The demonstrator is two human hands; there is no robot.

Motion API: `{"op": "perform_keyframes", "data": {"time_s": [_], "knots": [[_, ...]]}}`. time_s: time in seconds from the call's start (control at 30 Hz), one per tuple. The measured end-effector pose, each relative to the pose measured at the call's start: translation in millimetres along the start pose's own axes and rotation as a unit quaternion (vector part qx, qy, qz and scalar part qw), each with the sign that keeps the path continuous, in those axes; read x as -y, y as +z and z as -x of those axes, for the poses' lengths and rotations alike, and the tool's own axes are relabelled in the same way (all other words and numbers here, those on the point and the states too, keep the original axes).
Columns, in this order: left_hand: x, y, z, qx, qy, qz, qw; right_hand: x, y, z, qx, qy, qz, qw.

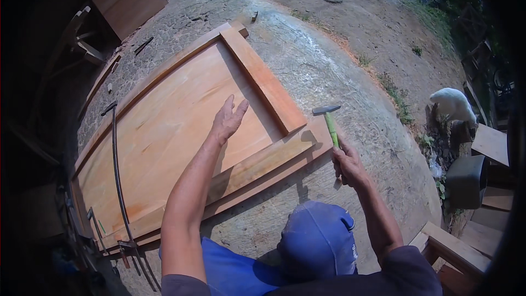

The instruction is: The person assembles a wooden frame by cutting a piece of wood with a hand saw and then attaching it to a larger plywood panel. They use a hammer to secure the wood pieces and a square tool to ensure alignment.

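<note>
The hammer [329, 122] is sitting upright in the right hand [348, 165], whose grip is wrapping shut around the lower end of the green handle, just off the wooden panel's [164, 131] near corner. The fist is hiding the handle's end. The left hand [228, 118] is lying flat and open on the panel, holding nothing. A long bar clamp [118, 175] is crossing the panel's left end. The panel is resting on rough concrete ground [329, 66]. A blue cap [316, 239] is covering a person's head below. A white animal [452, 104] is standing far right.
</note>
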State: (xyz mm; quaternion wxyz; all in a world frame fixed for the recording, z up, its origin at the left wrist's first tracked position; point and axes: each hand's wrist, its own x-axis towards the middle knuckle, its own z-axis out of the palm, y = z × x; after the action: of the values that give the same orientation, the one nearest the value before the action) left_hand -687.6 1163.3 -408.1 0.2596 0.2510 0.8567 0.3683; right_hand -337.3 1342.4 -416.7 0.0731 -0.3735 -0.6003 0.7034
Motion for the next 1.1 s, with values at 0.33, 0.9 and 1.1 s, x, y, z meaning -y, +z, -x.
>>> {"op": "perform_keyframes", "data": {"time_s": [0.33, 0.9, 1.1], "knots": [[-65, 166, -60, -0.159, -0.099, -0.065, 0.98, 0, -15, -27, 0.001, 0.09, -0.078, 0.993], [-75, 143, -75, -0.117, -0.135, -0.146, 0.973, -9, -2, -22, -0.052, -0.256, 0.293, 0.92], [-64, 144, -104, -0.165, -0.074, -0.11, 0.977, -31, 10, -22, 0.061, -0.251, 0.51, 0.821]]}}
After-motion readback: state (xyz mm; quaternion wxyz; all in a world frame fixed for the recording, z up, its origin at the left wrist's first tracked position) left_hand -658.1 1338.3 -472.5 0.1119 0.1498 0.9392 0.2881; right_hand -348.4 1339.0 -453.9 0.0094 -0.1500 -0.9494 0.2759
